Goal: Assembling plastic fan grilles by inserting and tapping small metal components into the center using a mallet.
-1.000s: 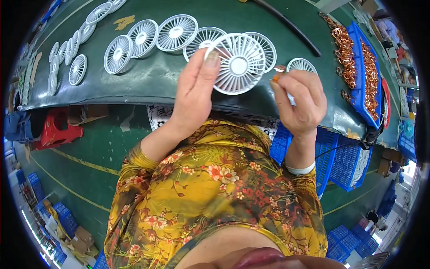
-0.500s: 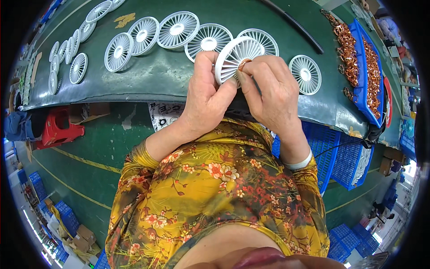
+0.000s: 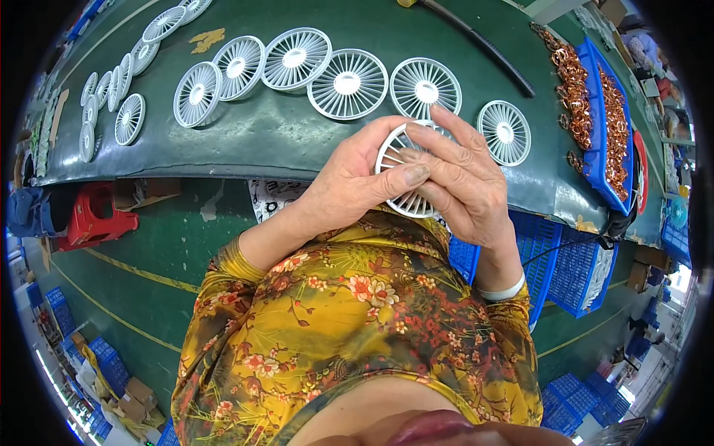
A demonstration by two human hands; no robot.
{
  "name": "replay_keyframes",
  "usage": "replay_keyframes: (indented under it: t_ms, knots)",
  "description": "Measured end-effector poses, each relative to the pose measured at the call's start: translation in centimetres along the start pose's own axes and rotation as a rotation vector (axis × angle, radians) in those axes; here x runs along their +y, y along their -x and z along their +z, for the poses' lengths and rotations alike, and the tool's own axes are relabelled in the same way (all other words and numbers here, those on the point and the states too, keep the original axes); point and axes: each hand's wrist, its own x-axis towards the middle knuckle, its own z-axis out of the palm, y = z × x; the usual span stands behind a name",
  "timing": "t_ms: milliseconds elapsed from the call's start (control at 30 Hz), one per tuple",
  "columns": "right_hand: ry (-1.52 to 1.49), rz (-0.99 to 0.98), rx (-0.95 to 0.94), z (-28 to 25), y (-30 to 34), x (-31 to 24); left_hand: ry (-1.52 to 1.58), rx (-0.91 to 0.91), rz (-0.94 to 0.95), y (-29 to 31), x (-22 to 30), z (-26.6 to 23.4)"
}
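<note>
Between my two hands, near the table's front edge, is a white spoked plastic wheel (image 3: pixel 407 204), turned partly on edge. My left hand (image 3: pixel 358 169) grips its left rim, the thumb lying across the face. The fingers of my right hand (image 3: pixel 470 182) press over the hub and the right side, so the centre of the wheel is hidden. No copper ring shows on it from here. Just beyond my hands lie more white spoked wheels, one (image 3: pixel 426 91) directly behind the held one, another (image 3: pixel 347 84) left of it and one (image 3: pixel 504 133) to the right.
On the right, a blue tray (image 3: pixel 611 126) holds many copper-coloured rings, with a heap of rings (image 3: pixel 574 97) beside it. A black rod (image 3: pixel 483 46) lies at the back. Further wheels (image 3: pixel 130 119) spread leftward. Below stand a red stool (image 3: pixel 97 217) and blue crates (image 3: pixel 576 271).
The held wheel has come down toward me and tilted more on edge. My right hand has gone from pinching a copper ring at the hub to spreading its fingers over the wheel.
</note>
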Motion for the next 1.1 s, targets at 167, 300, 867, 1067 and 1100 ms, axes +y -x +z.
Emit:
replay_keyframes:
  t_ms: [167,300,867,1067,1100]
  knots:
    - [-0.182,0.113,0.074,0.4,0.4,0.3,-0.147,0.035,0.095,0.3,-0.6,0.0]
    - [-0.62,0.427,0.151,1.1,0.8,-0.1,-0.506,0.064,0.29,1.2,-0.3,-0.6]
    - [-0.746,0.657,0.249,2.7,0.8,-1.2,-0.552,0.085,0.257,1.1,-0.4,-0.9]
    - [0.19,0.04,0.19,2.7,-1.0,-0.5,-0.127,0.202,0.107,1.1,0.1,-0.9]
    - [0.159,0.026,0.176,2.7,-0.8,-0.3,-0.159,0.201,0.104,1.1,0.2,-0.9]
